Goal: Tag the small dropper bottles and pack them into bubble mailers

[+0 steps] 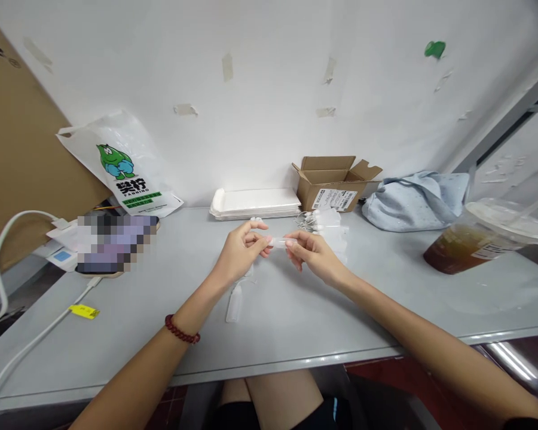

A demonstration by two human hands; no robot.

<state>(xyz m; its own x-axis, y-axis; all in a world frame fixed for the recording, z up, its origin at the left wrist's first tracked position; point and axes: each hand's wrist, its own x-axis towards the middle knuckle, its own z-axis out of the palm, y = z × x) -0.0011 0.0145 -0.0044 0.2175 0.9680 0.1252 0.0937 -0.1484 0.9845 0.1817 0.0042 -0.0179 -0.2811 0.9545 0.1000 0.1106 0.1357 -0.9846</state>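
Between my two hands a small clear plastic tube (280,241) lies level above the table. My left hand (244,248) pinches its left end between thumb and finger. The right end is pinched by my right hand (312,251). Below my left hand a small translucent bottle-shaped piece (234,303) with a thin string rests on the table; another partly shows behind that hand. Past my right hand is a pile of similar translucent pieces with white strings (325,221), partly covered by the hand.
At the back stand a stack of white envelopes (255,203) and an open cardboard box (329,186). A blue cloth bundle (415,200) and a drink cup (475,236) are on the right. A phone (121,245), cable (49,331) and white plastic bag (121,164) are left.
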